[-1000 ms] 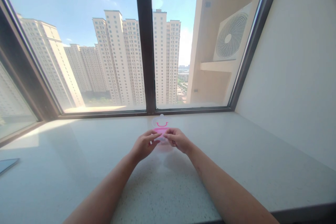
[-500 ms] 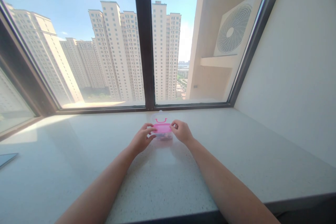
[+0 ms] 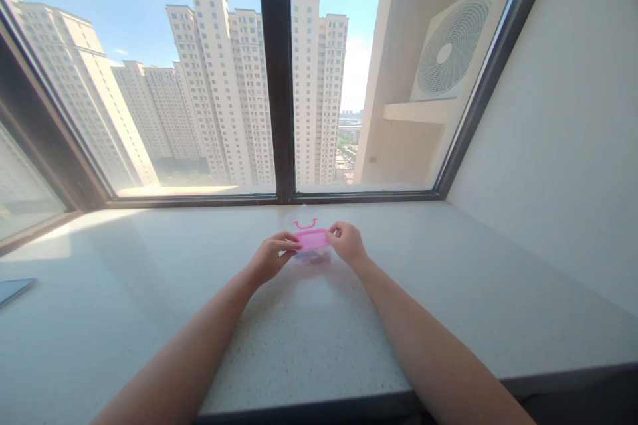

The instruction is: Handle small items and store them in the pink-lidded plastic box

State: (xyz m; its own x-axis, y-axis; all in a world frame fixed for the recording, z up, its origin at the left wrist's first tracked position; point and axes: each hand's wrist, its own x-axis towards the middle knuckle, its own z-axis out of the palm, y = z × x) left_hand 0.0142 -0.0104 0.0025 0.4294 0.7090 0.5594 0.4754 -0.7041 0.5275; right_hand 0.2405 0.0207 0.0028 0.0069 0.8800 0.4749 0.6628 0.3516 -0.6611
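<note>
A small clear plastic box with a pink lid [image 3: 312, 240] rests on the pale speckled windowsill counter [image 3: 309, 339], near the window. A pink handle stands up behind the lid. My left hand [image 3: 270, 257] pinches the lid's left end with curled fingers. My right hand [image 3: 347, 243] grips the lid's right end the same way. What lies inside the box is too small to make out.
A dark-framed window [image 3: 273, 80] runs along the back, with tower blocks and an outdoor fan unit [image 3: 452, 46] beyond it. A white wall [image 3: 573, 146] closes the right side. A flat blue-grey object [image 3: 12, 289] lies at the counter's far left edge.
Both hands shifted apart from the middle of the lid to its two ends. The box and hands sit slightly farther from me, and the view has tilted a little.
</note>
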